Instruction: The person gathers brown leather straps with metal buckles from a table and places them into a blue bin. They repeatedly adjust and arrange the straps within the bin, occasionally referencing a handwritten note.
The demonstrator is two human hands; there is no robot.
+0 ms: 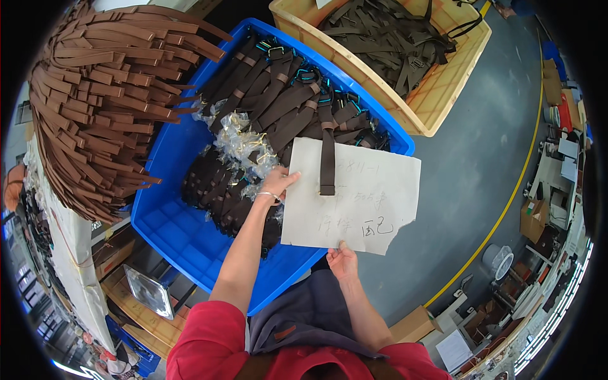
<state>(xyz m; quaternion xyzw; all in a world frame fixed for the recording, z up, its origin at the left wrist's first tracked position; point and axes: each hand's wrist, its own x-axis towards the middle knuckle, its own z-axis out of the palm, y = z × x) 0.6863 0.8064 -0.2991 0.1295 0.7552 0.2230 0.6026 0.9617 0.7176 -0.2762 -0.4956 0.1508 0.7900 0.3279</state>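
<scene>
My left hand (277,184) grips the left edge of a white sheet of paper (354,196) with handwriting on it. My right hand (342,261) pinches the sheet's bottom edge. The sheet lies over the near right corner of a blue plastic crate (166,215). A dark brown strap (327,147) with a lighter end hangs over the top of the sheet. The crate holds several dark brown straps with teal clips (288,95) and clear plastic bags of small gold parts (244,142).
A yellow crate (443,95) of dark straps stands beyond the blue one. A large bundle of tan-brown straps (101,101) hangs at the left. Grey floor with a yellow line (500,218) lies to the right, with boxes and a bucket (498,258) further off.
</scene>
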